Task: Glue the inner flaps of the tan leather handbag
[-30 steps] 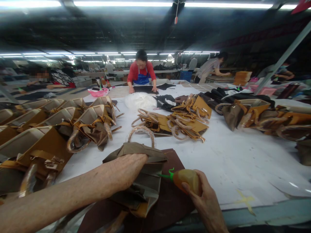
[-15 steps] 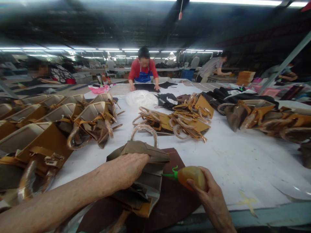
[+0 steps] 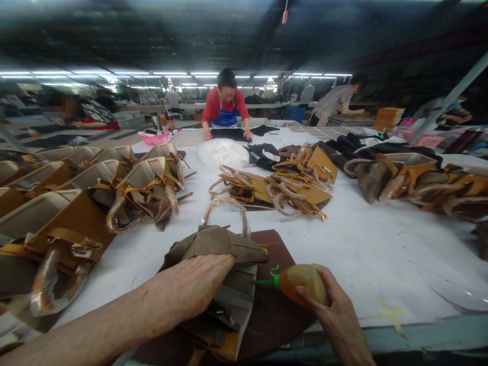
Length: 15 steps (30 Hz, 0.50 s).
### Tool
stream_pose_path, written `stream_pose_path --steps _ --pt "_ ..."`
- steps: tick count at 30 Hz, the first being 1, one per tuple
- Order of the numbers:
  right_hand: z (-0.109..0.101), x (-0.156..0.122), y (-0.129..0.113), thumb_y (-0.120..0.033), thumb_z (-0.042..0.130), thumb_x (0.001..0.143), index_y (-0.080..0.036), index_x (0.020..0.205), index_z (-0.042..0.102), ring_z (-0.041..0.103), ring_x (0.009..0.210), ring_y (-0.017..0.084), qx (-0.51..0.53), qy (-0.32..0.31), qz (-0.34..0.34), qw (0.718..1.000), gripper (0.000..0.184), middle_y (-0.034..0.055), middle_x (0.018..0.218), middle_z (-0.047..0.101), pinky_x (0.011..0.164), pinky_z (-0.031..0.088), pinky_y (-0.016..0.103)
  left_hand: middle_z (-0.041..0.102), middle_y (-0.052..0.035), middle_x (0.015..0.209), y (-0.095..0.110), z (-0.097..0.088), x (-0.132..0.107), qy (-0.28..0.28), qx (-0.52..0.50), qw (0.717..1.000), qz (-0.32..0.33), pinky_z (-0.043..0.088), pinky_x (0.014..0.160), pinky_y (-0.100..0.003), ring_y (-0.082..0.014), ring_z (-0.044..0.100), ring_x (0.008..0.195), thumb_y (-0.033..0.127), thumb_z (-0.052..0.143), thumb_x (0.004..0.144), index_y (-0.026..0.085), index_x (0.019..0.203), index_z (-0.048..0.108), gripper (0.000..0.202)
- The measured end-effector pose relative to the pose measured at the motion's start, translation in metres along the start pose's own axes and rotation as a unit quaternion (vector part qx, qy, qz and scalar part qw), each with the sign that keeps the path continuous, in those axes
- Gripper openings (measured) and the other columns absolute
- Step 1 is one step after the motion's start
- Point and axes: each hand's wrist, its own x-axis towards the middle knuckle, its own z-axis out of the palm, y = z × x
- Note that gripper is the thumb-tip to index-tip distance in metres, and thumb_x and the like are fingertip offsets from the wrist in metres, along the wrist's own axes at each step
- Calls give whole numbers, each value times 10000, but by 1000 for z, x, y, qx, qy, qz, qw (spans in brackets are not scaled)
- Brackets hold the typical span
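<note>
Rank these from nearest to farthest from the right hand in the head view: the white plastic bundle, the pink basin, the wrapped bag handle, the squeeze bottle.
1. squeeze bottle, held in the right hand.
2. wrapped bag handle, ahead-left.
3. white plastic bundle, mid-table.
4. pink basin, far left.

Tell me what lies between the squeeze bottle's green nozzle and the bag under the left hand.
Only dark brown mat; the head view shows a bare gap.

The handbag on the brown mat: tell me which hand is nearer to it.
Left. The left hand is pressed into the handbag, fingers inside its opening. The right hand is apart to its right, gripping a squeeze bottle whose green nozzle points at it.
</note>
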Motion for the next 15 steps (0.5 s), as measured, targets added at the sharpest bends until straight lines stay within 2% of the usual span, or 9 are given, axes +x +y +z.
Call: stream_pose_path --steps 6,8,12,15 --pt "0 -13 -8 -525 649 634 -217 966 536 588 804 239 5 3 9 1000 467 8 846 645 682 479 275 532 -93 1199 -1 6 -3 20 21 999 42 403 934 -335 -198 514 1070 -12 287 741 169 1215 409 522" --pt "0 -16 -9 -513 635 655 -225 973 527 581 807 229 6 -1 11 1000 442 -7 838 641 680 466 264 554 -81 1160 -1 6 -3 27 19 999 37 428 904 -330 -192 532 1045 -11 286 739 182 1178 429 500" --pt "-5 -15 -5 -515 639 669 -223 999 500 573 827 223 -7 -53 15 998 462 -3 860 635 704 461 253 562 -81 1154 2 2 -2 38 29 998 31 447 878 -326 -190 546 1027 -17 272 750 174 1188 425 502" --pt "-8 -11 -3 -524 624 694 -226 1011 485 565 833 218 5 -45 7 999 458 5 882 624 719 464 252 564 -85 1158 4 1 -3 31 43 998 22 448 877 -327 -191 546 1033 -27 261 738 169 1196 428 526"
